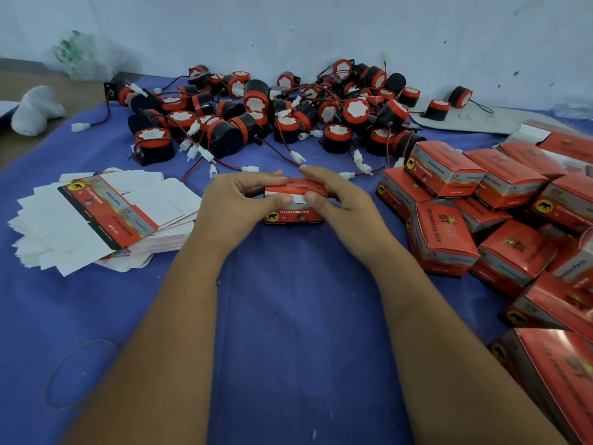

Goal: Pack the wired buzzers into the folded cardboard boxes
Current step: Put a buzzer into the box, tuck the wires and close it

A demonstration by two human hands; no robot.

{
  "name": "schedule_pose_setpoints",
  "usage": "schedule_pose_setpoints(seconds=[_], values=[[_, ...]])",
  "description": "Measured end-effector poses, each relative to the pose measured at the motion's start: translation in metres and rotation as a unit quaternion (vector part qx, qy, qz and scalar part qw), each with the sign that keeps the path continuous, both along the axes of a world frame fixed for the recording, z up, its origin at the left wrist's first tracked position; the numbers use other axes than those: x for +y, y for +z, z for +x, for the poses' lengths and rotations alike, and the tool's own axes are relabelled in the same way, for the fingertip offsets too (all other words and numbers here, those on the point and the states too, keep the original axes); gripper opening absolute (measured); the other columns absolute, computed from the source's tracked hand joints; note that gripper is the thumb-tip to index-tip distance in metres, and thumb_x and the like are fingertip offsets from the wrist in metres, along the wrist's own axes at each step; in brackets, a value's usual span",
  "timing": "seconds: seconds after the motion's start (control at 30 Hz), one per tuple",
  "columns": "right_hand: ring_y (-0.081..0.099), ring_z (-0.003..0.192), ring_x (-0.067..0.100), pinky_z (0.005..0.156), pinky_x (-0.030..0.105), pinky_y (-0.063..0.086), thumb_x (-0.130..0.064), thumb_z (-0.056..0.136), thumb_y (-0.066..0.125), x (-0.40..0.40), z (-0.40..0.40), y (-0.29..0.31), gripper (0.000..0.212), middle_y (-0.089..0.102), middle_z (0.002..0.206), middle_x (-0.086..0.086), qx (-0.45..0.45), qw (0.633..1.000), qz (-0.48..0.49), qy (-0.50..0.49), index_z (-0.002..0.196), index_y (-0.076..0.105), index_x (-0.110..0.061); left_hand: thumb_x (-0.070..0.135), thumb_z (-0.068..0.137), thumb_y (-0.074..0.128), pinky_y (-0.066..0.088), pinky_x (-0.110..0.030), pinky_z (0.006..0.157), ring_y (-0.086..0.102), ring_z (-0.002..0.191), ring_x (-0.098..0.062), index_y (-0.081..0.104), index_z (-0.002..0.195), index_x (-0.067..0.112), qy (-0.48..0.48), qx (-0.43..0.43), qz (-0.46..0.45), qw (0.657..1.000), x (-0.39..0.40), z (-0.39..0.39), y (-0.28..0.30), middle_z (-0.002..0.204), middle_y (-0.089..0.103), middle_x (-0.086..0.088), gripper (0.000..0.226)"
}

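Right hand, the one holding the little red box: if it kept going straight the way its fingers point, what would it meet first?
Probably the left hand: the right hand points across the box toward it.

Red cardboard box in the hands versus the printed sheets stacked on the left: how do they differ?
The red cardboard box is folded into shape; the stacked printed sheets lie flat. Both hands, left hand and right hand, grip the box; the sheets lie untouched on the blue cloth. Both share the red elephant print.

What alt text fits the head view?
Both hands, left and right, hold a red box over a blue cloth. Loose buzzers lie beyond, flat cartons left, packed boxes right.
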State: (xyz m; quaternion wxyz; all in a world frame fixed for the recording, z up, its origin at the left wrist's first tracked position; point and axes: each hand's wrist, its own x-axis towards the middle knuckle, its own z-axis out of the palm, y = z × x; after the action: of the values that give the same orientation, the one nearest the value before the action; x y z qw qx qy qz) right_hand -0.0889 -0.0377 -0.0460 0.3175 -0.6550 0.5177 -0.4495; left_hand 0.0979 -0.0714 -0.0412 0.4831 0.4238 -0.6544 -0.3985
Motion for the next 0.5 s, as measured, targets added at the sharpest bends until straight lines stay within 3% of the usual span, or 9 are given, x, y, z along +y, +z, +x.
schedule_pose_setpoints(seconds=[0.27, 0.4, 0.5], values=[[0.057, 0.106, 0.003, 0.091, 0.028, 0.052, -0.036, 0.097, 0.057, 0.0016, 0.0016, 0.0037, 0.025, 0.06, 0.118, -0.015, 0.042, 0.997, -0.021, -0.054, 0.121, 0.062, -0.036, 0.013, 0.079, 0.079, 0.055, -0.017, 0.075, 0.071, 0.093, -0.007, 0.075, 0.096, 0.022, -0.019, 0.051, 0.008, 0.998, 0.0, -0.0034, 0.0005, 0.098, 0.074, 0.006, 0.02], [0.057, 0.107, 0.002, 0.093, 0.03, 0.051, -0.035, 0.097, 0.057, 0.0031, 0.0025, 0.0074, 0.022, 0.06, 0.105, -0.025, 0.058, 0.994, -0.057, -0.073, 0.115, 0.068, -0.03, 0.013, 0.081, 0.077, 0.056, -0.02, 0.078, 0.07, 0.095, -0.009, 0.074, 0.097, 0.02, -0.019, 0.052, 0.001, 0.998, 0.001, -0.0053, 0.0005, 0.101, 0.072, 0.003, 0.018], [0.052, 0.112, 0.011, 0.098, 0.024, 0.043, -0.027, 0.093, 0.065, 0.0011, 0.0044, 0.0067, 0.022, 0.058, 0.107, -0.014, 0.113, 0.981, -0.119, -0.103, 0.112, 0.072, -0.02, 0.008, 0.084, 0.074, 0.055, -0.02, 0.085, 0.067, 0.102, -0.005, 0.072, 0.098, 0.022, -0.031, 0.037, -0.004, 0.999, 0.0016, -0.0049, -0.0005, 0.111, 0.071, 0.003, 0.02]])
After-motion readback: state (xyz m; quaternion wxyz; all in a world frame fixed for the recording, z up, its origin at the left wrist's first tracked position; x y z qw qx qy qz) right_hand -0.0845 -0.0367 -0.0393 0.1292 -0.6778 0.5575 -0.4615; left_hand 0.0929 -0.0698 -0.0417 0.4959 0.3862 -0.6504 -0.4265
